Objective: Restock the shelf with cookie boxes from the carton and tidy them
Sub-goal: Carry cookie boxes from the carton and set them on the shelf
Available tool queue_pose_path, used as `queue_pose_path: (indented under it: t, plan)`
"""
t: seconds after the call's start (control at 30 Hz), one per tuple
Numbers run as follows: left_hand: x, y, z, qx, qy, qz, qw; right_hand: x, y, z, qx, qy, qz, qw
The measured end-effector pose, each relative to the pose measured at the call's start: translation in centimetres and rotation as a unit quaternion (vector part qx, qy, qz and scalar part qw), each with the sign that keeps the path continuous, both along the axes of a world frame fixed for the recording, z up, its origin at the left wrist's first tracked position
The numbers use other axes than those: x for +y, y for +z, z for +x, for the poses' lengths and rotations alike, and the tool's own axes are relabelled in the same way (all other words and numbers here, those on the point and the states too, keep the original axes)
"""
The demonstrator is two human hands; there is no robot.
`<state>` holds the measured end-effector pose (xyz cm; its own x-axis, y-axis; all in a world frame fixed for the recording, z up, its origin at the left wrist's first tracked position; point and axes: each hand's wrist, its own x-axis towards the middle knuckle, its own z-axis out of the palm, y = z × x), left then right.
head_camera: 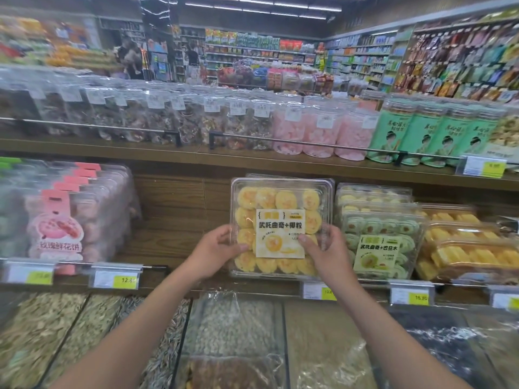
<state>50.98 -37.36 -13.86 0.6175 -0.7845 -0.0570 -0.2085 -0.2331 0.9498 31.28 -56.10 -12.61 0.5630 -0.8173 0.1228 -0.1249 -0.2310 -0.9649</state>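
A clear plastic box of yellow cookies (278, 203) with a white and yellow label stands upright at the front of the lower wooden shelf (174, 203). My left hand (216, 251) grips its lower left edge, thumb on the front. My right hand (325, 248) grips its lower right edge, thumb on the label. Another clear box shows just behind it. To its right stands a row of green cookie boxes (384, 237). The carton is not in view.
Pink pastry boxes (64, 217) fill the shelf's left end, with a bare gap between them and the yellow box. Yellow cake boxes (463, 248) lie at the right. Jars line the upper shelf (252, 161). Open bins of seeds and nuts (230, 329) lie below my arms.
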Motion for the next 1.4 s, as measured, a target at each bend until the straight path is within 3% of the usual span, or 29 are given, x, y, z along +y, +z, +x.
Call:
queue_pose_path:
  t: [0.47,0.9,1.4]
  plan:
    - [-2.9,-2.7,1.2,-0.123,0.098,-0.017,0.987,-1.1,-2.7,2.6,0.019,-0.037,-0.05,0.998]
    - [-2.6,-5.0,0.1,-0.141,0.114,0.049,0.982,-1.0,-6.1,2.3,0.081,-0.096,-0.047,0.991]
    - [-1.1,-4.6,-0.5,-0.213,0.093,0.08,0.969,0.5,-5.2,1.1,0.155,-0.068,-0.058,0.984]
